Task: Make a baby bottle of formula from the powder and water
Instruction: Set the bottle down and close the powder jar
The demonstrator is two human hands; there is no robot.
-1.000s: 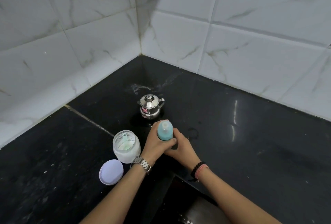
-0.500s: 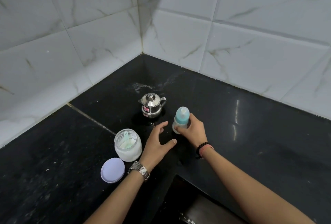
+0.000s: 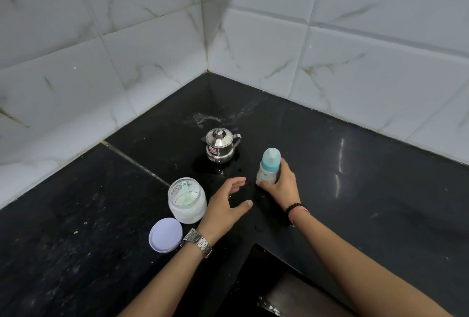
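A baby bottle (image 3: 268,167) with a teal collar and cap stands upright on the black counter (image 3: 355,190). My right hand (image 3: 280,186) grips its lower body from the right. My left hand (image 3: 224,205) hovers over the counter just left of the bottle, fingers spread and holding nothing. An open glass jar of white powder (image 3: 187,201) with a pale green scoop inside stands beside my left hand. Its lilac lid (image 3: 165,234) lies flat in front of the jar. A small steel lidded pot (image 3: 219,145) stands behind, toward the corner.
White marble-look tiled walls (image 3: 330,50) meet in a corner behind the counter. Water drops and a wet smear lie around the pot. The counter's front edge steps inward near my forearms, with a dark gap (image 3: 274,291) below.
The bottle has moved right and away from me in my right hand and now stands on the counter. My left hand let go of its top and opened.
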